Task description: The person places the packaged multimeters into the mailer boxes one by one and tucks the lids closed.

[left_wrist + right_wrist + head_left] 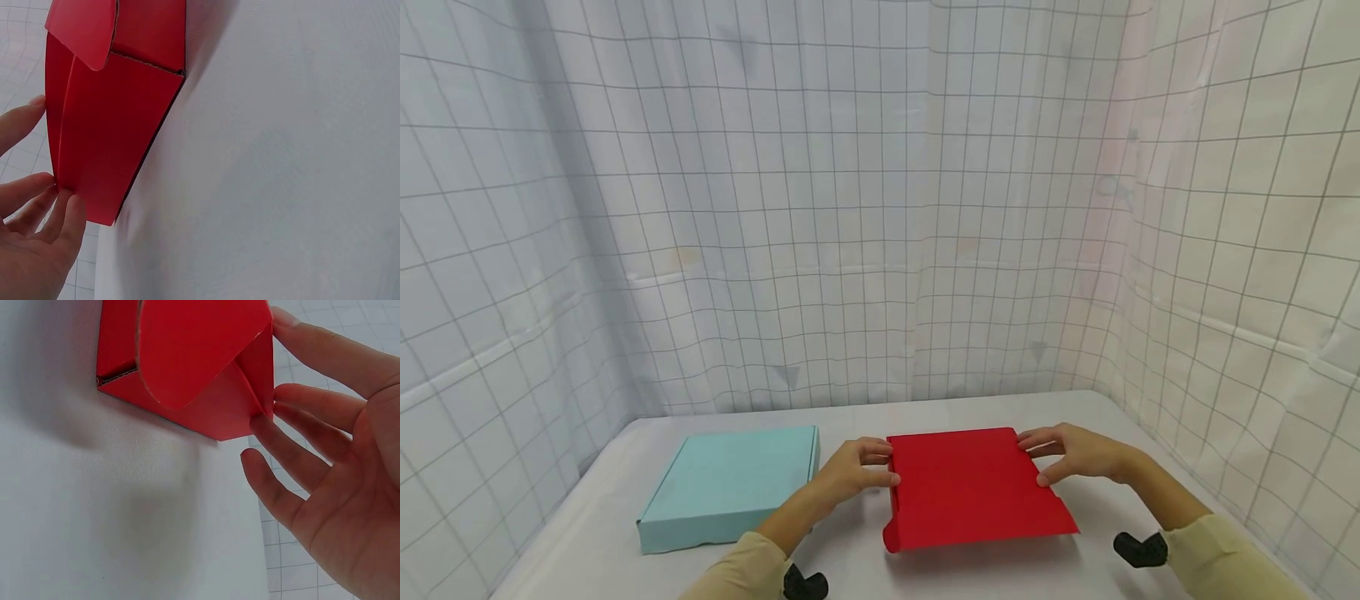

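A red cardboard box (973,487) stands on the table, its lid slanting over the base and the front edge raised. My left hand (853,471) touches the lid's left edge, with the thumb nearer me and the fingers toward the back corner. On the opposite side, my right hand (1075,450) has its fingertips at the lid's right edge, its fingers fairly straight. A rounded tab (84,31) hangs at the front of the lid in the left wrist view. In the right wrist view, another rounded tab (187,356) overlaps the side wall, where fingertips meet the lid's edge.
A closed light blue box (737,479) lies flat to the left of the red one, beside my left forearm. The white tabletop (850,575) is bordered by grid-patterned curtains (850,208) at the back and both sides.
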Demonstrator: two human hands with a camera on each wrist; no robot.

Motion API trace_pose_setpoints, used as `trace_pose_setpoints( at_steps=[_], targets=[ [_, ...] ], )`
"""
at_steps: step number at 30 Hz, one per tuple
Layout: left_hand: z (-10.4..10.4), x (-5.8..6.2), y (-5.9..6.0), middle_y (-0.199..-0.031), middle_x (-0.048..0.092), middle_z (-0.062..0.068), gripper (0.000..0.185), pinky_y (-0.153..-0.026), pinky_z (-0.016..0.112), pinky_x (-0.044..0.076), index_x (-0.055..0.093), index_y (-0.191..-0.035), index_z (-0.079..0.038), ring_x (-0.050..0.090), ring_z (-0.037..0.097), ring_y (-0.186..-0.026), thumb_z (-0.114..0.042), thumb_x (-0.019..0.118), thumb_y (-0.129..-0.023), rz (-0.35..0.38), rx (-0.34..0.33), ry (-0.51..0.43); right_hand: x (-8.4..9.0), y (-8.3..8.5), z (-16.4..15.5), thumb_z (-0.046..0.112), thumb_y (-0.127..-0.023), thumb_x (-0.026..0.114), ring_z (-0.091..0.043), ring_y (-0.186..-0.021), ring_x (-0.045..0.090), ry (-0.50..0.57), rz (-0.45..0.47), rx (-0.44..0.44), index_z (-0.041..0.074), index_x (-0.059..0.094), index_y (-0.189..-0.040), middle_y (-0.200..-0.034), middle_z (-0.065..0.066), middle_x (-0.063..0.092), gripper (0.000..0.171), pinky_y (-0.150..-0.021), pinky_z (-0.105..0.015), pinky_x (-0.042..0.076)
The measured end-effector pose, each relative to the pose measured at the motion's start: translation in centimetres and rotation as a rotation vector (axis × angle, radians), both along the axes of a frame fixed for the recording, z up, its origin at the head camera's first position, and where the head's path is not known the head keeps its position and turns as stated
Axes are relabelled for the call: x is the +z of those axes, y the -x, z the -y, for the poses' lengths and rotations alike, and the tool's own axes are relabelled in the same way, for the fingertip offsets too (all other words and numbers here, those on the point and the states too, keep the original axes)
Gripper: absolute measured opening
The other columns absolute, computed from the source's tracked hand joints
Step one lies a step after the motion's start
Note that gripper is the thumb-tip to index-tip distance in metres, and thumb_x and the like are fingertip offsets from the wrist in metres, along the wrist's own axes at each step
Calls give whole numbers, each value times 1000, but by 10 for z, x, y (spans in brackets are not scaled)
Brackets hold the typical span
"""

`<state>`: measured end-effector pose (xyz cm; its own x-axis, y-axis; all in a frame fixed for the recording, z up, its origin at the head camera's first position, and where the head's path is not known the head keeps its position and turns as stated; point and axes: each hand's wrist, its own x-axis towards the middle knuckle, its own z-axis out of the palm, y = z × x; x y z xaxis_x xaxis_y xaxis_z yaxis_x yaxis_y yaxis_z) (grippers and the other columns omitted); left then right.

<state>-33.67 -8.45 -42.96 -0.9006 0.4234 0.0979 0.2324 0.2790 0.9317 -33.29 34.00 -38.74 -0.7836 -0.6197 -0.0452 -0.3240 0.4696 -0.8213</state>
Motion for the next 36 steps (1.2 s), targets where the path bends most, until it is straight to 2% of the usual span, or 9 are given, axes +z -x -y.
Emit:
trace_pose_setpoints(
  at_steps=[10,14,19,23,26,29,32,36],
  targets=[
    [0,-1,-2,-143,54,15,58,-93,49,56,62,-137,3,54,39,-129,-19,84,-88,-69,-32,40,2,-3,5,19,-89,78,-50,-138,44,-84,-28,3,-7,51,-147,-157,-28,39,68,-102,-48,51],
    [-1,-2,-3,-143,53,14,60,-94,50,56,61,-138,4,53,40,-129,-19,84,-87,-96,-40,58,2,-3,7,16,-89,79,-50,-138,44,-101,-22,1,-7,51,-146,-158,-29,37,68,-99,-45,54],
    [-4,1,-5,-142,53,17,61,-89,48,58,59,-137,5,55,40,-126,-17,85,-86,-121,-25,94,3,-3,10,13,-88,80,-51,-138,44,-120,-26,0,-8,52,-145,-157,-30,38,68,-99,-50,53],
    [-9,5,-7,-141,53,17,63,-84,45,60,59,-137,4,57,40,-122,-14,86,-83,-101,8,115,8,-6,17,12,-87,81,-52,-136,45,-201,-70,-8,-9,53,-144,-153,-29,44,67,-99,-55,52],
    [-12,8,-10,-141,51,19,65,-83,46,60,57,-138,3,57,40,-121,-11,87,-82,-43,43,98,14,-8,23,14,-85,84,-50,-132,48,-331,-153,-23,-6,58,-141,-148,-24,52,65,-95,-55,54],
    [-14,8,-15,-139,51,22,68,-81,47,61,56,-139,2,59,38,-116,-12,88,-81,-22,102,118,21,-10,30,15,-82,87,-46,-130,49,-439,-217,-39,1,63,-139,-143,-19,57,63,-92,-54,55],
    [-15,8,-25,-126,58,21,64,-79,47,60,57,-135,1,62,33,-104,-19,87,-83,-61,180,227,26,-11,38,12,-80,89,-45,-131,48,-490,-235,-35,5,64,-138,-143,-16,57,64,-96,-56,52],
    [-14,11,-47,-103,63,13,51,-73,46,57,61,-122,2,60,26,-89,-27,83,-86,-129,204,374,33,-10,48,7,-78,89,-39,-130,50,-537,-226,-5,5,66,-137,-140,-12,59,64,-97,-52,52]
  ],
)
